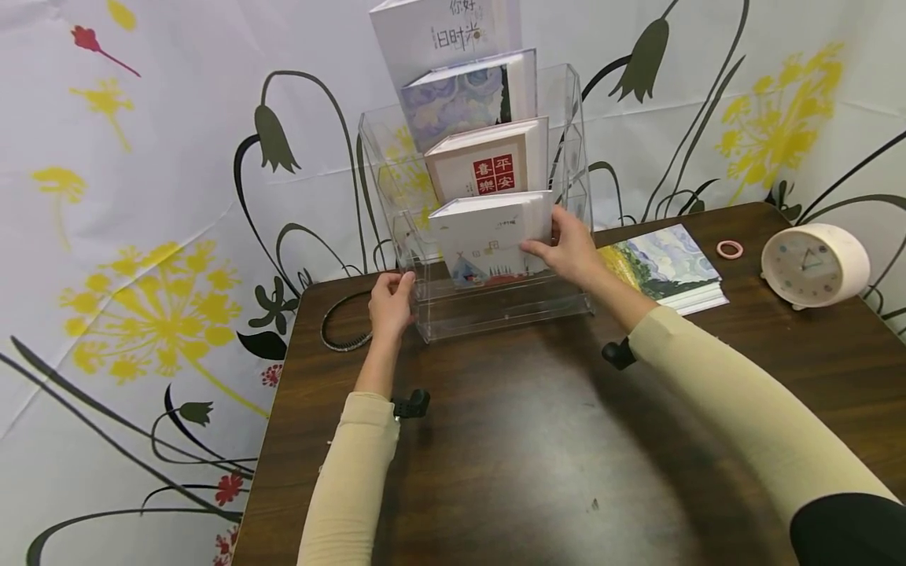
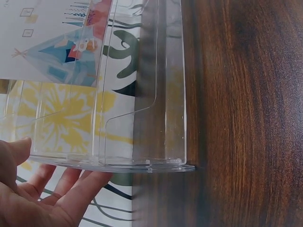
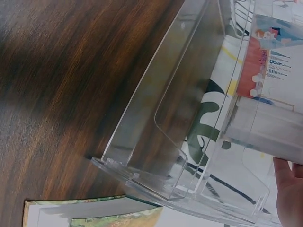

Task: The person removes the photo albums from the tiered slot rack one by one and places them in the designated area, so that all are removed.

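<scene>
While the right hand (image 1: 572, 248) grips the right edge of the lowest white book (image 1: 488, 232), thumb on the front cover and fingers behind, the left hand (image 1: 391, 306) holds the left side panel of the clear stepped rack (image 1: 495, 321), its thumb on one face and its fingers on the other. That book, printed with a blue tent near its bottom, stands in the rack, above its bottom tier. Higher up come a book with a red four-character block (image 1: 453, 179), a book with a swirling painted cover (image 1: 453, 106) and, at the top, a white book with dark lettering (image 1: 425, 43). The rack stands on the brown wooden table (image 1: 495, 448). Just left of it lies a dark hoop (image 1: 348, 347); to its right lie a stack of painted-cover books (image 1: 668, 263), a pink ring (image 1: 739, 249) and a round pale clock (image 1: 803, 267).
</scene>
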The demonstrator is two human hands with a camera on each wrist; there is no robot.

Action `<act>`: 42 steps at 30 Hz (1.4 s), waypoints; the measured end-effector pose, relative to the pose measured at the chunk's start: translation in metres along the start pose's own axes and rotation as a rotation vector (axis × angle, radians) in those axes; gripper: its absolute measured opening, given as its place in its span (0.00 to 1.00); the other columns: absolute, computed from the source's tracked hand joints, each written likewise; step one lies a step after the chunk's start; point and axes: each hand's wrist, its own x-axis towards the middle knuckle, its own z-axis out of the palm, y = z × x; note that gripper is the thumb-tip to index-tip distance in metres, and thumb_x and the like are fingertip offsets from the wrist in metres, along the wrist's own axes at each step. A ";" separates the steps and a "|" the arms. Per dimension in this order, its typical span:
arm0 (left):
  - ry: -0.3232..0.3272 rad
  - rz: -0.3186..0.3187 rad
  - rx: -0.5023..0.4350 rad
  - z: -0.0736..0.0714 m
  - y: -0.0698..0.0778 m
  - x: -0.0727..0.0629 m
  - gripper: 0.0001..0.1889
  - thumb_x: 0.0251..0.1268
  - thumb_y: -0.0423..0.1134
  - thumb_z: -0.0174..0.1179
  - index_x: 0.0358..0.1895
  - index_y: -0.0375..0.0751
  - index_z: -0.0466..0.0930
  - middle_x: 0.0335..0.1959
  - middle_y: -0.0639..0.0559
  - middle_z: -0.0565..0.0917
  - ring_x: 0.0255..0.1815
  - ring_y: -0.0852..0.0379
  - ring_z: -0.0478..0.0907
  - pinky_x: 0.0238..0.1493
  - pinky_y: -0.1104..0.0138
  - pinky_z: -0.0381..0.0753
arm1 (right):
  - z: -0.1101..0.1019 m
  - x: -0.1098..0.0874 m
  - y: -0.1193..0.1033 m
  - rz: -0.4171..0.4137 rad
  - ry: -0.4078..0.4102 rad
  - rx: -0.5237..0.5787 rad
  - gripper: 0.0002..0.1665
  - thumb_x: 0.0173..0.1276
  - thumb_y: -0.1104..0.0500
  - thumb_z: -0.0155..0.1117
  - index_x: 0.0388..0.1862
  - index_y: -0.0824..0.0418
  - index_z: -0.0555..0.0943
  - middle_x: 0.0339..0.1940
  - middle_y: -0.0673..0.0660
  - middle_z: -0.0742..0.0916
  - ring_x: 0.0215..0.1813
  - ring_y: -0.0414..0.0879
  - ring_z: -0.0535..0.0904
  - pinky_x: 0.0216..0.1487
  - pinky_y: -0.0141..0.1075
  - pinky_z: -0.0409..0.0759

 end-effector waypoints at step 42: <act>-0.031 0.011 -0.019 0.003 0.001 0.001 0.21 0.73 0.53 0.56 0.52 0.37 0.73 0.40 0.47 0.73 0.52 0.42 0.76 0.41 0.48 0.85 | -0.080 -0.129 0.013 -0.178 0.520 0.705 0.27 0.55 0.82 0.66 0.54 0.69 0.76 0.47 0.60 0.86 0.44 0.47 0.85 0.41 0.31 0.84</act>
